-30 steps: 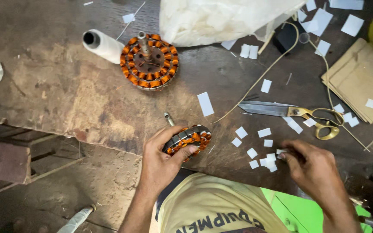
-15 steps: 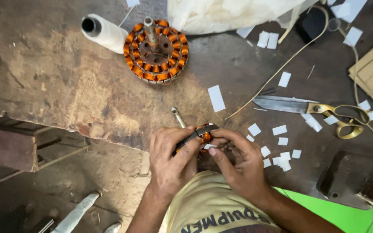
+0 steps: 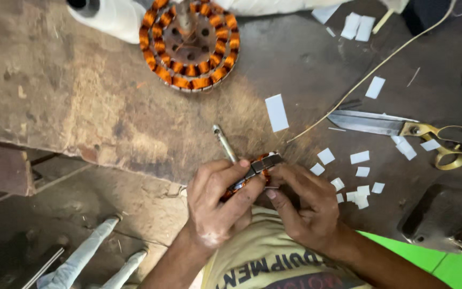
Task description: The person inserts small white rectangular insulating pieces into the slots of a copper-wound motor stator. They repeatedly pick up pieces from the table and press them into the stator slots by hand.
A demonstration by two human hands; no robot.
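Observation:
My left hand (image 3: 217, 200) grips a small motor stator (image 3: 256, 167) with copper windings and a metal shaft (image 3: 224, 142) sticking up from it, held on edge at the near edge of the workbench. My right hand (image 3: 306, 206) is closed against the stator's right side, fingertips pressed to its rim. Whether a paper piece is pinched in those fingers is hidden. A larger round stator (image 3: 189, 44) wound with orange copper coils lies on the bench farther away.
Large scissors (image 3: 402, 128) with brass handles lie at the right. Several small white paper slips (image 3: 356, 171) are scattered near my right hand, with one bigger slip (image 3: 276, 112). A white thread spool (image 3: 108, 13) and a thin cord (image 3: 380, 64) lie farther back on the worn wooden bench (image 3: 81, 107).
My right hand came in from the paper slips at the right to the small stator and now presses on it. The view has moved closer to the hands.

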